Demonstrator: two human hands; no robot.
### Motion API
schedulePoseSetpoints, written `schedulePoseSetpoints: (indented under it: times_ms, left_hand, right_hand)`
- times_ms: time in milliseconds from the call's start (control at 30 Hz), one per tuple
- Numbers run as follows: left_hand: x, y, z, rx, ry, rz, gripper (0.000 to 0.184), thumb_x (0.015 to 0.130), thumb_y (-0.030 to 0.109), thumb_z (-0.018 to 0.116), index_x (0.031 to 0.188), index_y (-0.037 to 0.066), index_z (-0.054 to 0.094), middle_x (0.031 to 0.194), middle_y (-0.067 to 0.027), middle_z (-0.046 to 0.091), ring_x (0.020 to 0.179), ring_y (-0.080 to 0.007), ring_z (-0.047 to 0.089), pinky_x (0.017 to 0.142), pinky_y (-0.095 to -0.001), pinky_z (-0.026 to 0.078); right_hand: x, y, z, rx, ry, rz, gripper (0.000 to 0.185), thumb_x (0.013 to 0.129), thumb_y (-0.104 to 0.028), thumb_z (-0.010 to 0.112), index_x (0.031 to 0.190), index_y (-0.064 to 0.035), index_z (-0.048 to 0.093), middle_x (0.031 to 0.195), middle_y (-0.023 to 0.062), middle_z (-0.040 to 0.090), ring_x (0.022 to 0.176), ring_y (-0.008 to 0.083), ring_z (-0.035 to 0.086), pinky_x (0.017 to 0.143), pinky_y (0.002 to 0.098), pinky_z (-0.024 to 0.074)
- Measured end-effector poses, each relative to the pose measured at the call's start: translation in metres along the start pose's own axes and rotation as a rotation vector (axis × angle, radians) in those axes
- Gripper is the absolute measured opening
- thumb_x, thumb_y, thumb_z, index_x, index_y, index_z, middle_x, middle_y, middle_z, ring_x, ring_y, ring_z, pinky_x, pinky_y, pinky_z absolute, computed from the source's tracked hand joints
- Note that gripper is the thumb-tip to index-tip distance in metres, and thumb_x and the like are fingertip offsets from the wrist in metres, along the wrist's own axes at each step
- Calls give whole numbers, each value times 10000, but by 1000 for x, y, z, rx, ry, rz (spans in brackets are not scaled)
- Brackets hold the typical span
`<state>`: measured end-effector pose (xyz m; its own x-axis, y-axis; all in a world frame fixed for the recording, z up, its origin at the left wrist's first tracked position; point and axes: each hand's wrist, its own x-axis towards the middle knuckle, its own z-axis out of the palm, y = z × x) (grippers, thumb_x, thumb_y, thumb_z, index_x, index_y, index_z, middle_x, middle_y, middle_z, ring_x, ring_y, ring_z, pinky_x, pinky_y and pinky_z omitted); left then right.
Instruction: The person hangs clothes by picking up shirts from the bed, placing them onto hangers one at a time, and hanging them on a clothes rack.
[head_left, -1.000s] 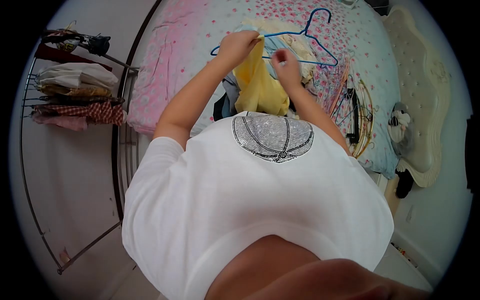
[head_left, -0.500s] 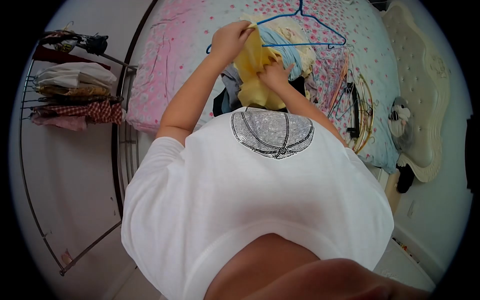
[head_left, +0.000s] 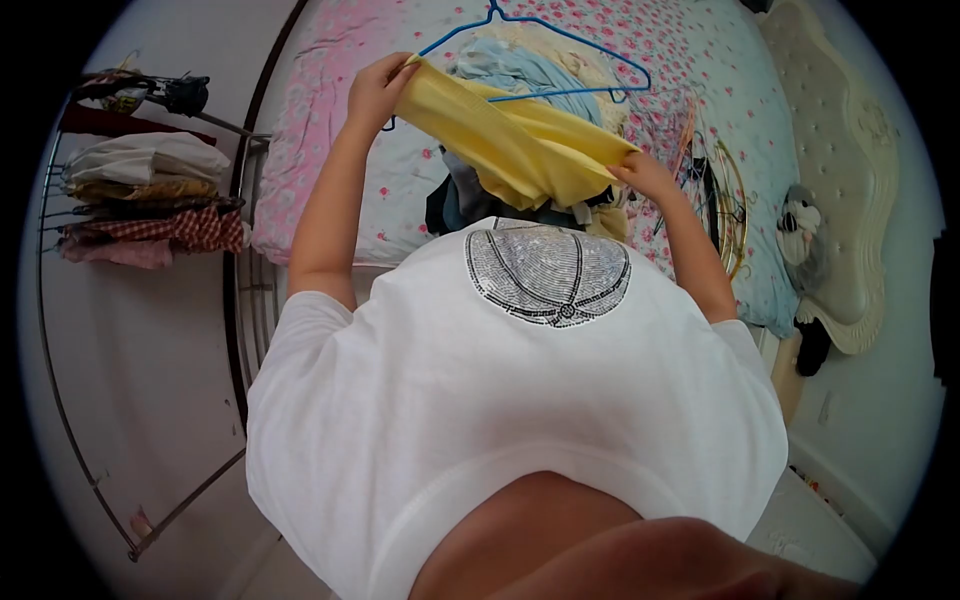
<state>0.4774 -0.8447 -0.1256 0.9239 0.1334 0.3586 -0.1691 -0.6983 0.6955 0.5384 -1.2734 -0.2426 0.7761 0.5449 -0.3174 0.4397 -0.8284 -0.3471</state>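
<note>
A yellow garment [head_left: 530, 155] is stretched between my two hands above the bed. My left hand [head_left: 378, 90] pinches its upper left corner. At the lower right, my right hand [head_left: 645, 174] grips the opposite edge. A blue hanger [head_left: 570, 32] lies across the garment's upper side, its left end passing behind my left hand. Whether the left fingers also hold the hanger, I cannot tell. Part of the hanger's lower bar is covered by the yellow cloth. Just beyond it lies a light blue garment [head_left: 520, 68] on a heap of clothes.
The bed has a floral sheet [head_left: 330, 150]. Loose hangers [head_left: 735, 210] lie on its right side, near the padded headboard [head_left: 850, 170] and a plush toy [head_left: 800, 222]. Dark clothes [head_left: 455, 200] sit at the near edge. To the left, a rack holds hung clothes [head_left: 150, 160].
My right hand has moved right from the middle of the yellow garment to its edge, spreading it wide. My left hand and the blue hanger have shifted left.
</note>
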Motion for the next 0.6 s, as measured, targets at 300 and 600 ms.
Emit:
schedulePoseSetpoints:
  times_ms: [300,600]
  left_hand:
    - [-9,-24,-10,-198,-241,-62,231,780,178,614,928,0,619,783,-45,615,715,-104,550,653,-230,434]
    - [-18,-32,-17,-437,-145,-180,191,757,191,643,852,25,639,724,2,590,658,-70,517,588,-198,406]
  right_hand:
    - [-43,3,-65,1013,5,-29,264,755,-219,633,936,-31,592,820,-18,562,781,78,506,721,224,391]
    - [-46,-5,-78,556,545,-293,165,698,-82,602,820,-21,509,932,30,497,865,147,488,778,268,391]
